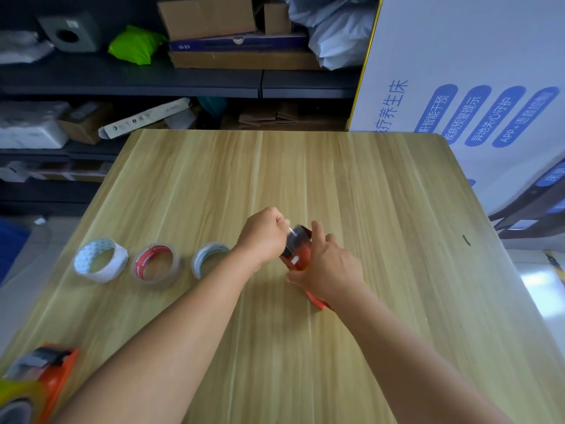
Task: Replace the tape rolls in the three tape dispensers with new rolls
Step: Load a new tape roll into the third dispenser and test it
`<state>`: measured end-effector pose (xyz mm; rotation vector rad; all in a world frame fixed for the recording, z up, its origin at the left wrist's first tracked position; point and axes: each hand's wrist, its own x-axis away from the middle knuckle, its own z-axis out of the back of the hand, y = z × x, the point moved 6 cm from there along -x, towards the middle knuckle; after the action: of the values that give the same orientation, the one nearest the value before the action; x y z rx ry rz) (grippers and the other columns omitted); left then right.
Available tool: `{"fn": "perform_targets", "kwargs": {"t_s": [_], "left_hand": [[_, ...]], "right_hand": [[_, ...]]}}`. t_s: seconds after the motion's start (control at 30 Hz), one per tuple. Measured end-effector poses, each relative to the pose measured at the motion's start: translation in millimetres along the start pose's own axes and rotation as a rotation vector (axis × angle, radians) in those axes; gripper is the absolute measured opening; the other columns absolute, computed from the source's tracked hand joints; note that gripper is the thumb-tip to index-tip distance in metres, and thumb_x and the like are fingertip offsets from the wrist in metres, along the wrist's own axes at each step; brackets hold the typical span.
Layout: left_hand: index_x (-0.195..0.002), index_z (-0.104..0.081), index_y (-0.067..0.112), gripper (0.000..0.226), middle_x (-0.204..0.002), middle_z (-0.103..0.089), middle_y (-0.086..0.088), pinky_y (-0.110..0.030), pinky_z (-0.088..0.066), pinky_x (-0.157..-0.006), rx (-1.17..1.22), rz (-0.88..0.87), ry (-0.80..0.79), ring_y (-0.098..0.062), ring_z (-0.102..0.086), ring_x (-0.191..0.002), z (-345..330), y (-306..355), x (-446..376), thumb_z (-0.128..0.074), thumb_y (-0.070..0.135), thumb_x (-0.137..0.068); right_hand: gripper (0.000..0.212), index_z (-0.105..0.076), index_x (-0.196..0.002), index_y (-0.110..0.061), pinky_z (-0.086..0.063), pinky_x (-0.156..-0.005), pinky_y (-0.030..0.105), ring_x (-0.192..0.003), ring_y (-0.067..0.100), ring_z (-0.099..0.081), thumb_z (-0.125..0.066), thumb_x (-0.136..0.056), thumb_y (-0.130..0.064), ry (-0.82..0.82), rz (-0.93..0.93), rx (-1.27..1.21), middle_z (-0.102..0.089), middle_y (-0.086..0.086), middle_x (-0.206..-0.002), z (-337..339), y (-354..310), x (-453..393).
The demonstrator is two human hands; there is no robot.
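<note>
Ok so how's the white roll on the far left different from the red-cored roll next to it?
The white roll is opaque white with a dotted pattern on its inner core; the red-cored roll is clear tape, so its red printed core shows through. The white roll sits at the left end of the row, the red-cored roll in the middle. Both lie flat on the wooden table, untouched by either hand.
</note>
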<state>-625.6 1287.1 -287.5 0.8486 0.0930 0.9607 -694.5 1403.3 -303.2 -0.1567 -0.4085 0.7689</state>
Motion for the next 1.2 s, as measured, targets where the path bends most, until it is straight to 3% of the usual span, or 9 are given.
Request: {"fn": "perform_targets", "kwargs": {"t_s": [0.1,0.23,0.37,0.5,0.67,0.77,0.9,1.07,1.2], "left_hand": [[-0.088,-0.054,0.012,0.023,-0.093,-0.065,-0.005,-0.036,-0.049,-0.069,-0.093,-0.070,0.024,-0.024,-0.060,-0.084,1.1,17.0,9.8,-0.041,0.028,-0.098],[-0.087,-0.053,0.012,0.023,-0.093,-0.064,-0.006,-0.034,-0.046,-0.066,-0.148,-0.102,0.047,-0.025,-0.058,-0.081,4.4,23.8,18.5,-0.040,0.028,-0.098],[-0.084,-0.053,0.011,0.024,-0.092,-0.067,-0.008,-0.042,-0.052,-0.077,-0.055,-0.113,0.089,-0.027,-0.062,-0.085,13.6,31.9,25.9,-0.041,0.028,-0.097],[-0.079,-0.049,0.015,0.023,-0.088,-0.066,-0.006,-0.033,-0.045,-0.062,-0.085,-0.167,0.155,-0.022,-0.058,-0.077,25.7,51.4,30.4,-0.041,0.026,-0.098],[-0.089,-0.053,0.010,0.024,-0.095,-0.068,0.003,-0.034,-0.056,-0.074,0.010,-0.239,0.207,-0.013,-0.065,-0.085,48.6,78.2,38.9,-0.039,0.025,-0.100],[-0.089,-0.055,0.010,0.023,-0.092,-0.070,0.002,-0.040,-0.059,-0.076,0.043,-0.264,0.198,-0.011,-0.068,-0.081,57.1,89.9,40.0,-0.041,0.024,-0.100],[-0.092,-0.055,0.007,0.023,-0.090,-0.071,0.000,-0.034,-0.060,-0.072,0.115,-0.268,0.232,-0.007,-0.070,-0.072,68.4,106.9,45.5,-0.041,0.024,-0.100],[-0.092,-0.059,0.000,0.027,-0.083,-0.072,-0.006,-0.033,-0.061,-0.065,0.163,-0.325,0.249,-0.018,-0.072,-0.070,97.8,138.1,43.9,-0.043,0.020,-0.099],[-0.086,-0.062,0.009,0.019,-0.080,-0.071,-0.005,-0.033,-0.061,-0.064,0.227,-0.278,0.278,-0.018,-0.071,-0.066,102.0,121.7,34.9,-0.051,0.022,-0.096]], "right_hand": [[0.080,-0.027,-0.133,-0.023,-0.043,-0.064,0.032,-0.089,0.029,-0.063,-0.070,-0.072,-0.053,0.043,0.000,-0.064,-0.048,0.002,-0.112,3.4,-1.6,1.0],[0.072,-0.031,-0.130,-0.026,-0.046,-0.066,0.033,-0.089,0.029,-0.063,-0.069,-0.073,-0.048,0.052,0.017,-0.111,-0.052,0.001,-0.109,5.2,2.2,4.4],[0.075,-0.026,-0.133,-0.033,-0.045,-0.066,0.032,-0.088,0.029,-0.064,-0.068,-0.073,-0.048,0.085,0.035,-0.131,-0.055,0.001,-0.107,12.6,7.1,6.5],[0.081,-0.023,-0.135,-0.037,-0.052,-0.069,0.033,-0.085,0.028,-0.064,-0.070,-0.070,-0.050,0.144,0.055,-0.177,-0.055,0.000,-0.105,26.3,10.3,4.0],[0.082,-0.023,-0.133,-0.041,-0.046,-0.060,0.028,-0.076,0.021,-0.062,-0.071,-0.068,-0.055,0.174,0.033,-0.244,-0.055,-0.004,-0.100,34.5,23.7,2.5],[0.081,-0.024,-0.132,-0.042,-0.043,-0.058,0.026,-0.075,0.017,-0.061,-0.071,-0.068,-0.056,0.197,0.053,-0.297,-0.059,-0.007,-0.107,36.4,30.2,5.2],[0.082,-0.021,-0.132,-0.043,-0.050,-0.057,0.027,-0.073,0.018,-0.063,-0.071,-0.068,-0.055,0.167,0.063,-0.269,-0.058,-0.005,-0.108,38.6,34.4,6.0],[0.086,-0.019,-0.135,-0.043,-0.048,-0.059,0.026,-0.079,0.017,-0.062,-0.072,-0.068,-0.055,0.126,0.045,-0.271,-0.057,-0.005,-0.112,32.9,44.3,14.2],[0.086,-0.021,-0.135,-0.045,-0.042,-0.055,0.023,-0.079,0.012,-0.060,-0.072,-0.067,-0.055,0.125,0.089,-0.328,-0.056,-0.010,-0.109,33.3,43.6,21.1]]}}
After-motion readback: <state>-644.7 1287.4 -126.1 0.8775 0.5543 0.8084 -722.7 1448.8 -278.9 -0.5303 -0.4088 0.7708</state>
